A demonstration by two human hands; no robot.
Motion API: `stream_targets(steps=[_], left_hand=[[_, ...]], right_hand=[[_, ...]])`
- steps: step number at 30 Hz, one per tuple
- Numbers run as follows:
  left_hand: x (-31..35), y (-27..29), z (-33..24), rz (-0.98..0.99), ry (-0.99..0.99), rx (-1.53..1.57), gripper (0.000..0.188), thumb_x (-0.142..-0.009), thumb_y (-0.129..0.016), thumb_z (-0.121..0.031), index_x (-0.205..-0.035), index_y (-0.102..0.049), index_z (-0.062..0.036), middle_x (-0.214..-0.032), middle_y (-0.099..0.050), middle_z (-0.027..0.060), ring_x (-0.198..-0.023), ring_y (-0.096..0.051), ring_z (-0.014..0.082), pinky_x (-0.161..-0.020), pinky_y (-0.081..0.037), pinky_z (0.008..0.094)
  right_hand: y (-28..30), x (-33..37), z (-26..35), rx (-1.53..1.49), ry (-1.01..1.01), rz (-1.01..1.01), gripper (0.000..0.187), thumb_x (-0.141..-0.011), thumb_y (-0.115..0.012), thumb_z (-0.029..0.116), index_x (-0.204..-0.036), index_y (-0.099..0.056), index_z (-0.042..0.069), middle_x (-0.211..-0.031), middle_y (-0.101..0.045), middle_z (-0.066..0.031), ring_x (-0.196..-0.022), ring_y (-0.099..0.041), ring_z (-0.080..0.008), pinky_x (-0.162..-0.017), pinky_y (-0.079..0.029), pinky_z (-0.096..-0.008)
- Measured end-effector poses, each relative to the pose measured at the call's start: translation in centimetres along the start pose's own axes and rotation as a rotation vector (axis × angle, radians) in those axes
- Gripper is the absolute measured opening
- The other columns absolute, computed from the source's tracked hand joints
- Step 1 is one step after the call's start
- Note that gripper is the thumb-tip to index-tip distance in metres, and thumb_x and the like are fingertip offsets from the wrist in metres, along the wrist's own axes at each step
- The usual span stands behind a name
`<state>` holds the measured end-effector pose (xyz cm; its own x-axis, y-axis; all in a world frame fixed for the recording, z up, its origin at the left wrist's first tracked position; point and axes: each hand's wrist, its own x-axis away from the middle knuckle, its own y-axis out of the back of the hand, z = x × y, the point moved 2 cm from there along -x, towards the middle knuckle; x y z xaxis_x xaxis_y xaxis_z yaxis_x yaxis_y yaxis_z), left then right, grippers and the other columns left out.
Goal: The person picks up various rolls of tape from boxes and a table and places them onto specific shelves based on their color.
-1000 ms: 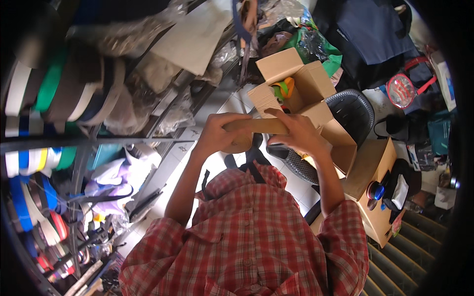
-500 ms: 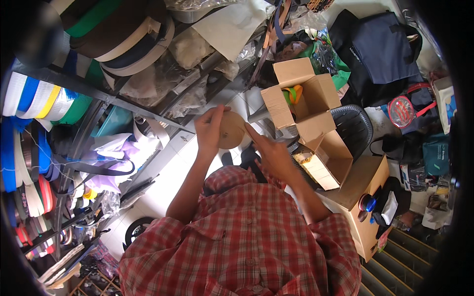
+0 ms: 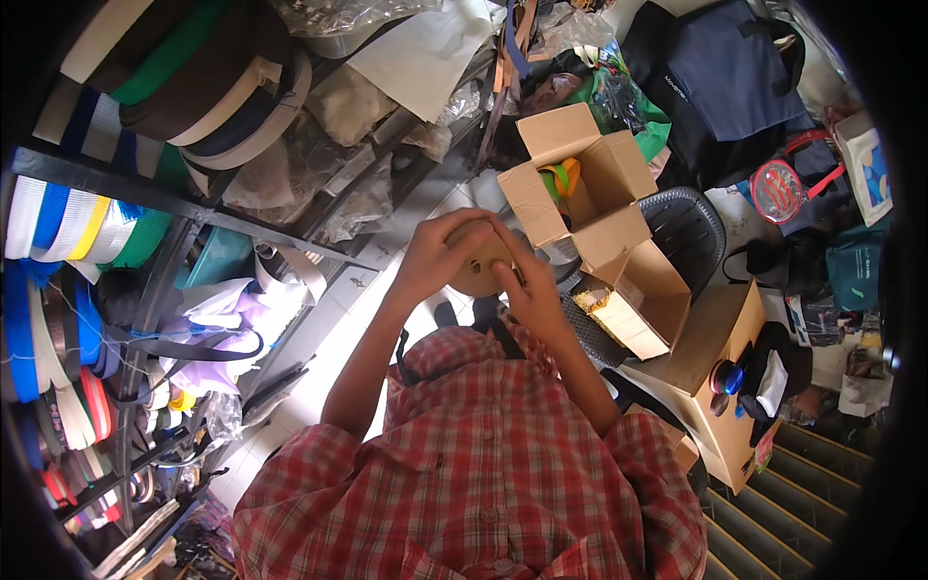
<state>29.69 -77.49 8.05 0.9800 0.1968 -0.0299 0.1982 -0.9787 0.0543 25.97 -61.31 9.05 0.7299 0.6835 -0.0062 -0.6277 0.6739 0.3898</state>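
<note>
In front of my chest I hold a flat, round tan roll (image 3: 474, 276) with a small dark hole near its middle. My left hand (image 3: 437, 255) is closed around its left and upper edge. At its right side my right hand (image 3: 529, 288) grips it too, the thumb against its face and a finger reaching up over the top edge. The fingers of both hands meet near the top. Whether the roll is wound strap or a cardboard reel cannot be made out.
A rack (image 3: 106, 184) of coloured strap rolls stands at the left. On the right, open cardboard boxes (image 3: 604, 184) sit on a black chair (image 3: 691, 217), near a larger carton (image 3: 730, 387). Dark bags (image 3: 725, 82) lie at the far right, and steps (image 3: 793, 493) show lower right.
My right hand has moved up and around the roll, from a finger at its edge to a grip. The left hand and roll have shifted slightly right, and the view has turned a little.
</note>
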Motion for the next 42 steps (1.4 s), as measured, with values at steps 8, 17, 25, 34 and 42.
stream_targets(steps=[8, 17, 25, 34, 42], left_hand=[[-0.4, -4.6, -0.8, -0.522, -0.015, 0.233, 0.026, -0.095, -0.054, -0.022, -0.106, -0.064, -0.0009, -0.094, -0.067, 0.0108, -0.086, -0.061, 0.0142, -0.078, -0.047, 0.0265], [-1.7, -3.3, -2.6, -0.166, -0.079, 0.027, 0.026, -0.094, -0.054, -0.021, -0.101, -0.065, 0.0017, -0.090, -0.068, 0.0092, -0.086, -0.061, 0.0144, -0.079, -0.046, 0.0278], [-1.1, -6.0, 0.0, -0.559, 0.121, 0.623, 0.045, -0.103, -0.036, -0.039, -0.119, -0.055, -0.0011, -0.112, -0.058, 0.0088, -0.101, -0.057, 0.0162, -0.086, -0.047, 0.0281], [-0.8, -5.9, 0.0, -0.551, 0.138, 0.663, 0.051, -0.103, -0.031, -0.045, -0.122, -0.053, -0.0024, -0.115, -0.058, 0.0104, -0.104, -0.059, 0.0187, -0.087, -0.049, 0.0310], [-1.7, -7.0, -0.1, -0.513, 0.141, 0.660, 0.049, -0.103, -0.031, -0.042, -0.125, -0.050, -0.0020, -0.118, -0.056, 0.0109, -0.107, -0.057, 0.0200, -0.088, -0.048, 0.0311]], right_hand=[[-1.9, 0.0, 0.7, -0.158, 0.037, -0.528, 0.043, -0.097, -0.040, 0.015, -0.137, -0.042, 0.000, -0.124, -0.057, -0.0197, -0.113, -0.056, -0.0256, -0.098, -0.041, -0.0338], [1.2, -1.2, 0.6, 0.065, 0.287, -0.308, 0.044, -0.093, -0.043, 0.012, -0.136, -0.042, 0.001, -0.120, -0.056, -0.0245, -0.108, -0.058, -0.0396, -0.093, -0.044, -0.0404], [0.4, -1.4, 1.1, 0.309, 0.174, -0.441, 0.056, -0.088, -0.056, 0.016, -0.138, -0.037, -0.002, -0.128, -0.049, -0.0215, -0.118, -0.040, -0.0366, -0.101, -0.027, -0.0415], [0.5, 0.0, 0.3, 0.343, 0.298, -0.434, 0.087, -0.072, -0.078, 0.021, -0.143, -0.033, -0.002, -0.134, -0.046, -0.0173, -0.120, -0.039, -0.0357, -0.102, -0.030, -0.0437], [1.4, 0.6, -0.3, 0.654, 0.313, -0.575, 0.099, -0.058, -0.086, 0.024, -0.141, -0.037, 0.000, -0.131, -0.045, -0.0162, -0.121, -0.039, -0.0357, -0.101, -0.034, -0.0429]])
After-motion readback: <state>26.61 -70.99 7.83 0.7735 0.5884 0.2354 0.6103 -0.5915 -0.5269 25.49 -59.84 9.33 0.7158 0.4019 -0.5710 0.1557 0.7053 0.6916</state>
